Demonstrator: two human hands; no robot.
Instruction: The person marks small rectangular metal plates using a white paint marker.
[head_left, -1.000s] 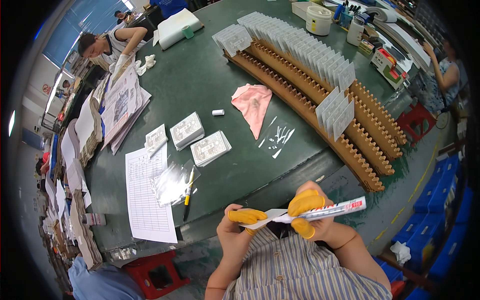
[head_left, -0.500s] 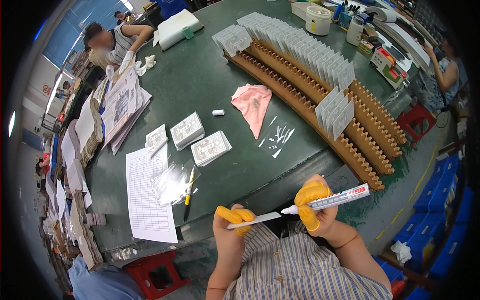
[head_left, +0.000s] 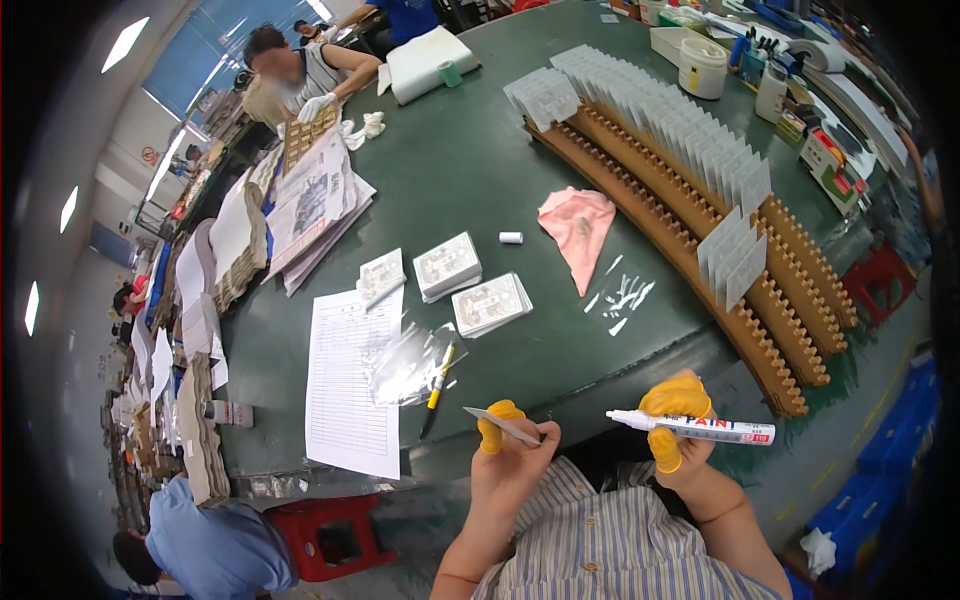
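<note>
My left hand (head_left: 513, 447), with yellow finger cots, pinches a thin flat card-like plate (head_left: 500, 424) by its edge, tilted near the table's front edge. My right hand (head_left: 680, 428), also in yellow finger cots, grips a white paint marker (head_left: 722, 430). Its white tip points left toward the plate, with a gap between them. Beyond my hands lie two stacks of printed cards, the nearer stack (head_left: 491, 305) and the farther stack (head_left: 447, 266), with a smaller pile (head_left: 381, 278) to their left. My left hand is nearest a yellow-and-black pen (head_left: 437, 390) on a clear plastic bag (head_left: 400, 370).
Brown notched racks (head_left: 690, 255) holding rows of upright plates stretch along the right. A pink cloth (head_left: 578, 232), white cap (head_left: 511, 238) and white-smeared film (head_left: 622, 295) lie mid-table. A printed form (head_left: 350, 430) is at left. A co-worker (head_left: 310, 75) sits far left with a brown tray.
My view has turned, shifting the scene right. The marker tip has moved away from the plate, and my left hand has tilted the plate. A brown tray now shows by the co-worker's gloved hand.
</note>
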